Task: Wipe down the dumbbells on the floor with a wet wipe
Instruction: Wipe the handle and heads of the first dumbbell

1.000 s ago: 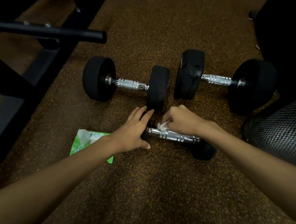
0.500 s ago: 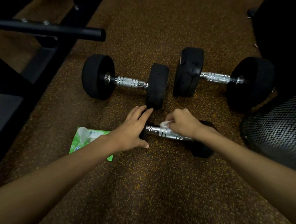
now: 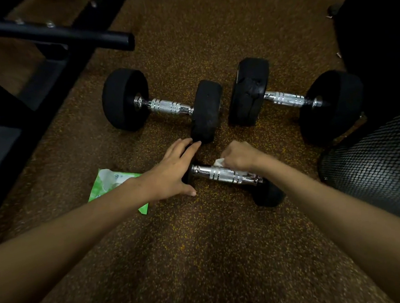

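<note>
1. Floor [image 3: 201, 257] holds three dumbbells
2. Left big dumbbell [image 3: 167, 106] and right big dumbbell [image 3: 285, 99] wait behind, I judge
3. Small dumbbell [image 3: 224, 175] lies nearest
4. Left grip [image 3: 170, 174], fingers flat, steadies its end against rolling
5. Right grip [image 3: 239, 158] curls round the wipe [image 3: 218, 162], rubbing its chrome handle

The wet wipe [image 3: 218, 162] under your right hand [image 3: 239, 159] looks like soft white cloth. Your near dumbbell [image 3: 226, 176] has a glossy, ribbed chrome handle and matt black heads; the far left dumbbell [image 3: 167, 106] and far right dumbbell [image 3: 285, 99] look alike, one head of the latter torn and rough. The floor [image 3: 201, 257] is grainy, speckled brown; the wipe packet [image 3: 109, 183] is shiny green plastic
</note>
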`<action>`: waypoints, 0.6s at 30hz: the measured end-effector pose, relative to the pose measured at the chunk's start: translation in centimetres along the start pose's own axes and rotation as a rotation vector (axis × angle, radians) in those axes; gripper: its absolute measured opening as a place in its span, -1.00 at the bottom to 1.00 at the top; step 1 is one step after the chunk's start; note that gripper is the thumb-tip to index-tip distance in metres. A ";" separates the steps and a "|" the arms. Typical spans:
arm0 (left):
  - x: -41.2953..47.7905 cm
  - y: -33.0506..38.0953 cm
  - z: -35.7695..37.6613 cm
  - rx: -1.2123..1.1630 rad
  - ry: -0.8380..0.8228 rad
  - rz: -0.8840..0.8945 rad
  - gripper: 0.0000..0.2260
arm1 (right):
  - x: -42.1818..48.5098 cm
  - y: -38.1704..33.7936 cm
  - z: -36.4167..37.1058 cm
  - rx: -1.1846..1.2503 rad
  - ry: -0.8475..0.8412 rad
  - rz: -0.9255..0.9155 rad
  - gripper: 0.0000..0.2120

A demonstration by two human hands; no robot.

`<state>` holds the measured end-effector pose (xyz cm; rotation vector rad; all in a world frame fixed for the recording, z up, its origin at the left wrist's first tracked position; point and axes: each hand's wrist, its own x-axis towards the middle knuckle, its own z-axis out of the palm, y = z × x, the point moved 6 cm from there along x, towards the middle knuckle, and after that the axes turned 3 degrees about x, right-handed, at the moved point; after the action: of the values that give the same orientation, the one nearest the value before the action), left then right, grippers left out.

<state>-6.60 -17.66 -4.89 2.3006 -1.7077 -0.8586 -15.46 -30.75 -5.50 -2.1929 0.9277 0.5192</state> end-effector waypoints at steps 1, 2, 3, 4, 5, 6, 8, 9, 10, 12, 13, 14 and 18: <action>0.0 0.0 0.0 0.000 0.003 0.000 0.03 | -0.8 -0.4 0.2 -0.033 0.076 -0.041 -0.80; 0.0 0.0 0.0 0.002 0.009 0.002 0.04 | -2.0 -0.7 0.5 -0.054 0.157 -0.083 -0.80; -0.1 0.0 0.0 0.005 0.015 0.005 0.04 | -3.4 -1.0 0.9 -0.064 0.233 -0.122 -0.79; -0.2 0.0 0.0 0.010 0.019 0.008 0.04 | -4.6 -1.0 1.4 -0.079 0.290 -0.160 -0.75; -0.3 0.0 0.1 0.014 0.024 0.012 0.03 | -5.7 -0.9 2.0 -0.107 0.324 -0.203 -0.69; -0.5 0.1 0.2 0.015 0.026 0.015 0.03 | -6.4 -0.7 2.6 -0.144 0.341 -0.248 -0.64; -0.8 0.2 0.2 0.009 0.027 0.019 0.02 | -7.4 0.1 3.9 -0.209 0.358 -0.329 -0.53; -0.9 0.3 0.2 0.005 0.026 0.019 0.02 | -7.8 0.3 4.4 -0.246 0.373 -0.367 -0.48; -1.0 0.3 0.2 0.003 0.027 0.020 0.01 | -8.0 0.6 4.8 -0.284 0.388 -0.399 -0.44; -1.2 0.4 0.1 0.000 0.028 0.024 0.00 | -8.3 1.3 5.2 -0.347 0.440 -0.443 -0.39; -1.2 0.4 0.1 0.000 0.027 0.027 0.00 | -8.4 1.4 5.4 -0.359 0.445 -0.462 -0.39; -1.3 0.4 0.2 -0.001 0.025 0.029 0.00 | -8.6 1.4 5.5 -0.362 0.445 -0.483 -0.42; -1.1 0.4 0.3 -0.003 0.026 0.033 0.01 | -8.4 1.3 5.8 -0.316 0.437 -0.483 -0.62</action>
<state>-7.25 -16.73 -4.58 2.2652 -1.7274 -0.8212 -22.52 -23.33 -5.14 -2.7672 0.5056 -0.0567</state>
